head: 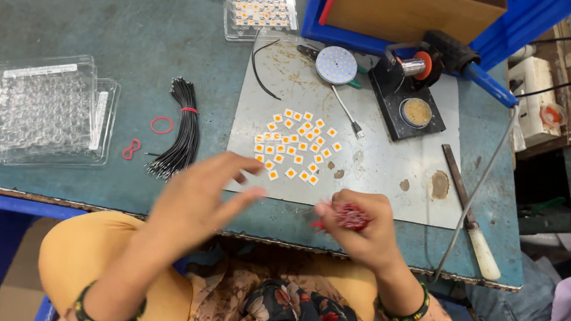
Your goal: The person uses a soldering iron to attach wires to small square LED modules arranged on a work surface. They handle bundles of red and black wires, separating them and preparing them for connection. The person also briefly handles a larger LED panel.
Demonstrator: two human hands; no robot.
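Fingers of the right hand (pixel 362 226) are clamped around a small bundle of red wires (pixel 347 216), held just above the near edge of the bench (pixel 71 18). The left hand (pixel 203 198) hovers beside it, blurred, its fingers spread apart and holding nothing, the fingertips close to the bundle but not touching it. Just beyond both hands, a grey metal sheet (pixel 382 155) carries a loose cluster of small square LED chips (pixel 297 144), white with orange centres. To the left of the sheet lies a bundle of black wires (pixel 181 131) tied with a red band, with a red rubber band (pixel 162 125) near it and clear plastic trays (pixel 45 108) farther left.
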